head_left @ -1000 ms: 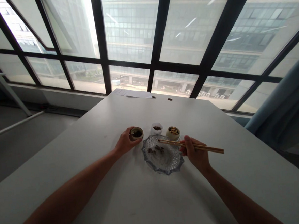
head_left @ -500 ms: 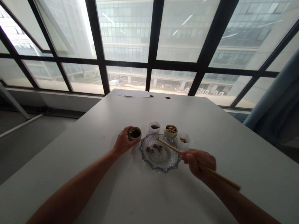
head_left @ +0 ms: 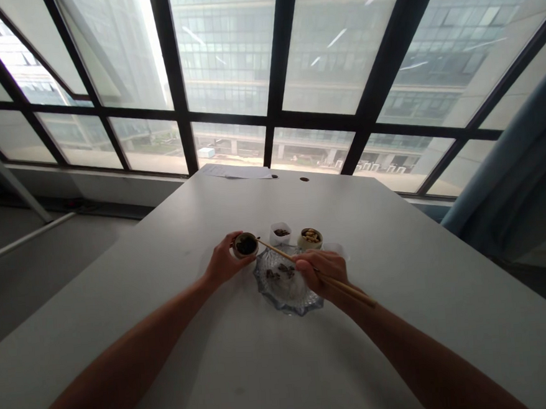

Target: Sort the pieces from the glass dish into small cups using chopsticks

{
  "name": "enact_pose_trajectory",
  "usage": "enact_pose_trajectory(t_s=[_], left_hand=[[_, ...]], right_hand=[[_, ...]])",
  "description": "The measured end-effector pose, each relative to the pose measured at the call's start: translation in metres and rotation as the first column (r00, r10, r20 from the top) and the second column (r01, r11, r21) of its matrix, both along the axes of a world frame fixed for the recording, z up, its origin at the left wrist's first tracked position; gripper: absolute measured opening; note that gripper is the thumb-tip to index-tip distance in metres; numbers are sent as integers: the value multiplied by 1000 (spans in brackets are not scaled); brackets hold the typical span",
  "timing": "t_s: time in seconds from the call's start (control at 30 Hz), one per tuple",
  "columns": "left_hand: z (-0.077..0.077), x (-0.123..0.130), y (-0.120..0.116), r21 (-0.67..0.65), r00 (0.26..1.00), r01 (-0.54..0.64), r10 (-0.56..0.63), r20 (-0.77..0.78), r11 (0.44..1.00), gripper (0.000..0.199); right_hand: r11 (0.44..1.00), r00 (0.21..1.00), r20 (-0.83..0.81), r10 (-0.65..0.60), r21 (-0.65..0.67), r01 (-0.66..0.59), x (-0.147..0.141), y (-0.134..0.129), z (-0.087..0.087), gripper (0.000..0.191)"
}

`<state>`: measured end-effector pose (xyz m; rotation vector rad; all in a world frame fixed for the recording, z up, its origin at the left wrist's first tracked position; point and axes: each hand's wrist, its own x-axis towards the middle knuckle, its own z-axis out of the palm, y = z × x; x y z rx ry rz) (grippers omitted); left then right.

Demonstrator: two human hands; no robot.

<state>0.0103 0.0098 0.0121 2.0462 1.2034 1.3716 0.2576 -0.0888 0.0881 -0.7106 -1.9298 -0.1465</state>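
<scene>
My left hand (head_left: pixel 224 260) is closed around a small round cup (head_left: pixel 246 245) with a dark inside, left of the glass plate. In my right hand (head_left: pixel 322 269) is a pair of wooden chopsticks (head_left: pixel 279 250), whose tips reach the cup's right rim. Something small and dark shows at the tips, too small to name. Beneath the right hand lies the scalloped clear glass plate (head_left: pixel 267 295), with a few dark brown pieces (head_left: pixel 286 270) on it. Behind the plate are a white cup (head_left: pixel 280 232) of dark bits and a pale round cup (head_left: pixel 309 237) of yellowish-brown pieces.
Another white cup (head_left: pixel 336 250) is partly hidden behind my right hand. Papers (head_left: pixel 236 171) lie at the far edge of the white table (head_left: pixel 210 371), near two round holes. Windows stand beyond it, and a blue curtain (head_left: pixel 509 175) hangs at the right.
My right hand has moved left over the plate, bringing the chopstick tips from above the plate to the cup's rim. My left hand stays on the cup.
</scene>
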Motion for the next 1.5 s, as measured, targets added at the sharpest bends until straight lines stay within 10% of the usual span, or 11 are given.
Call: enact_pose_trajectory(t_s=[0.2,0.67,1.5], left_hand=[[-1,0,0,8,1000,19,-19,4,1000,66],[-2,0,3,-67,999,-30,28,-23,997,69],[-2,1,5,-152,1000,-10,12,17,988,72]], right_hand=[[973,986,143,82,-227,-48,-26,30,-4,41],[789,956,-247,-155,-614,-31,20,-14,2,53],[896,996,-2,-90,-437,80,6,-29,-3,52]])
